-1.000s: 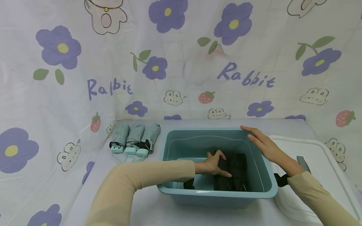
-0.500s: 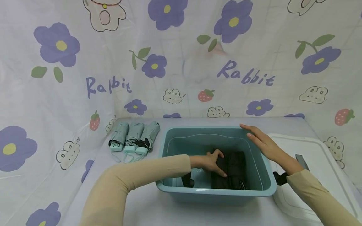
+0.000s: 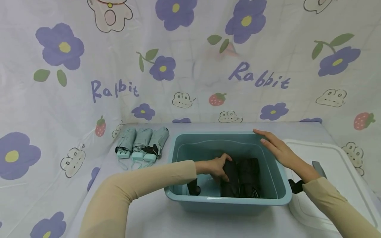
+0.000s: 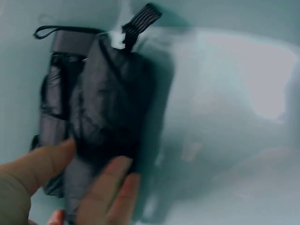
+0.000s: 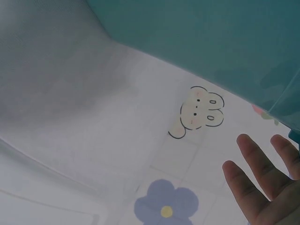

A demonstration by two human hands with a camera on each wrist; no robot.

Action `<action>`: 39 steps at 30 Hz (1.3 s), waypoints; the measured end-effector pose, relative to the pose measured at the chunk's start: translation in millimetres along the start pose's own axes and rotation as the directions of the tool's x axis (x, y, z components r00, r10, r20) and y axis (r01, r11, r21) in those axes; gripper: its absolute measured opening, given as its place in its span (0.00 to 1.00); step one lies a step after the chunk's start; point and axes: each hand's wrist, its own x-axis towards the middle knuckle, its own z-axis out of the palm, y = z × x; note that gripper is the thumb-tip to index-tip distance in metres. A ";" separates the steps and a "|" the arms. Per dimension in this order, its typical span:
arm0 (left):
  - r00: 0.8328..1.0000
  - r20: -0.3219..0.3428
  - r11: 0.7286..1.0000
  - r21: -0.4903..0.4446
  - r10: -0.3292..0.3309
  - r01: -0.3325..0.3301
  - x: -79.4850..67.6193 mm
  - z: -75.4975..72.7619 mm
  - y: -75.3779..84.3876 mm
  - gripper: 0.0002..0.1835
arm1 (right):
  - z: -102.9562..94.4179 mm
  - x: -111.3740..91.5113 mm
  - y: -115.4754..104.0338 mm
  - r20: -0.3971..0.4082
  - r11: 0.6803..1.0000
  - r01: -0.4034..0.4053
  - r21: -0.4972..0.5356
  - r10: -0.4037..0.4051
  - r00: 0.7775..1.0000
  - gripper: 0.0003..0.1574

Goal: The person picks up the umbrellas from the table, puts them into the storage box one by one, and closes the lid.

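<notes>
Inside a blue-green plastic bin point(image 3: 226, 199) lie two black folded umbrellas, side by side at its right part. My left hand point(image 3: 215, 165) reaches in and grips the nearer-to-centre umbrella point(image 3: 230, 180), thumb on one side and fingers on the other. In the left wrist view, this umbrella point(image 4: 112, 89) shows a striped strap at its far end and leans against the second umbrella point(image 4: 54, 98), which has a wrist loop. My right hand point(image 3: 278, 148) rests at the bin's right rim with extended fingers; the right wrist view shows its fingers point(image 5: 255, 161) beside the bin's outer wall.
Three light green folded umbrellas point(image 3: 142, 143) lie in a row on the table left of the bin. A white lid point(image 3: 342, 185) lies flat to the right, partly under the right forearm. A patterned curtain point(image 3: 196, 72) hangs behind the table.
My left hand has shifted slightly left in the bin and its fingers have closed round the left black umbrella, which has turned a little. My right hand has stayed at the rim.
</notes>
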 end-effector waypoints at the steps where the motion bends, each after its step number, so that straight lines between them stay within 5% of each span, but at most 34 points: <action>1: 1.000 -0.012 1.000 0.009 0.001 -0.001 0.5 0.8 -0.1 0.39 | -0.4 0.0 0.1 -0.001 1.000 -0.001 0.002 0.001 1.000 0.29; 10: 0.998 -0.063 0.986 -0.166 -0.011 0.000 7.7 12.8 -1.9 0.39 | -1.9 -0.3 0.2 -0.004 1.000 0.006 0.007 -0.005 1.000 0.29; 23: 1.000 -0.025 0.998 0.056 0.002 -0.001 0.4 3.1 1.4 0.38 | 0.0 -0.6 -0.1 -0.005 1.000 0.008 0.014 -0.008 1.000 0.28; 30: 1.000 -0.004 0.995 -0.096 -0.023 0.022 -3.6 1.3 1.2 0.39 | -0.4 0.0 -0.2 -0.003 1.000 0.014 0.006 -0.014 1.000 0.28; 39: 0.997 -0.082 0.999 -0.052 -0.004 0.000 0.5 7.6 -2.4 0.41 | 0.1 -0.9 1.1 0.000 1.000 0.014 0.018 -0.014 1.000 0.28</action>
